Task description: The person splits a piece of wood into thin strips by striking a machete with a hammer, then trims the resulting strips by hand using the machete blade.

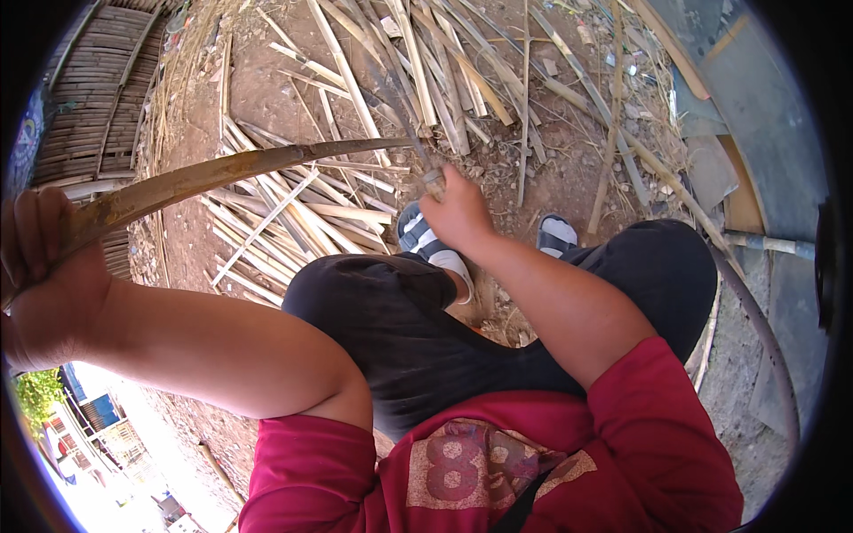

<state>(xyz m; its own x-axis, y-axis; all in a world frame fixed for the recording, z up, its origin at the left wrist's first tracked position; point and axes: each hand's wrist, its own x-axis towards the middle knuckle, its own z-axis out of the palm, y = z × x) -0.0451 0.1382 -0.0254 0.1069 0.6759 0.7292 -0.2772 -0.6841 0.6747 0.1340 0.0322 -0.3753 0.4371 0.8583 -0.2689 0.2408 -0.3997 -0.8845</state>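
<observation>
A seated person in a red shirt and dark trousers works over bare, reddish ground. The left hand [40,266], raised far out to the person's left, has its fingers curled tight around one end of a long bamboo strip [222,173], brownish and weathered, which arcs from that hand across the scene toward the middle. The right hand [458,213] is closed in a fist around the handle of a knife [404,120], just above the left knee; the blade is blurred and points up and away, meeting the far end of the strip, though whether it bites into the strip cannot be told. Beyond the knees, a heap of pale split bamboo slats [293,213] lies on the ground near the person's feet, and a second, looser scatter of longer bamboo poles [462,62] spreads toward the far edge of the ground. Two feet in grey-and-white sandals [425,238] rest on the dirt just beside the right hand. A woven bamboo panel [102,98] stands at the far left.
</observation>
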